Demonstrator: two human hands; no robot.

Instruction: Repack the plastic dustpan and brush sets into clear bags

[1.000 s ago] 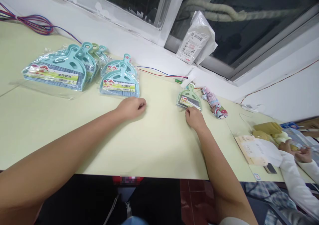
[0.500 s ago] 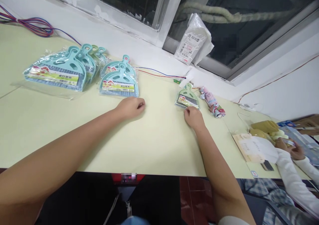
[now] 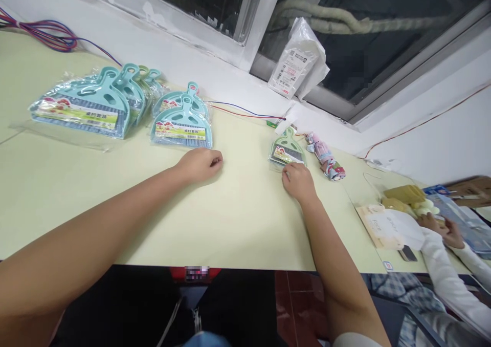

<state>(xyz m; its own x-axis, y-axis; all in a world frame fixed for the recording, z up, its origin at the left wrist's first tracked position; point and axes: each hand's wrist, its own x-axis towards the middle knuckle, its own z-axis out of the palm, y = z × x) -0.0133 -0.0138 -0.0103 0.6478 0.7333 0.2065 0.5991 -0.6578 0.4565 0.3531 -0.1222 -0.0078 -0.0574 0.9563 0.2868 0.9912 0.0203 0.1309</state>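
My left hand (image 3: 200, 164) rests on the pale green table (image 3: 230, 219) with its fingers curled under, nothing in them, just in front of a bagged blue dustpan-and-brush set (image 3: 181, 123). My right hand (image 3: 297, 180) lies further right, its fingertips pinching the near edge of a small green bagged dustpan set (image 3: 288, 148). A larger pile of blue and green bagged sets (image 3: 92, 101) lies at the far left.
A rolled patterned cloth (image 3: 325, 157) lies right of the green set. Red and blue wires (image 3: 245, 112) run along the wall. A white plastic parcel (image 3: 299, 63) leans on the window sill. Another person's hands (image 3: 441, 226) work at the right among papers and yellow items.
Both hands have hardly moved; the view has shifted slightly. The other person's hands at the right have shifted a little.
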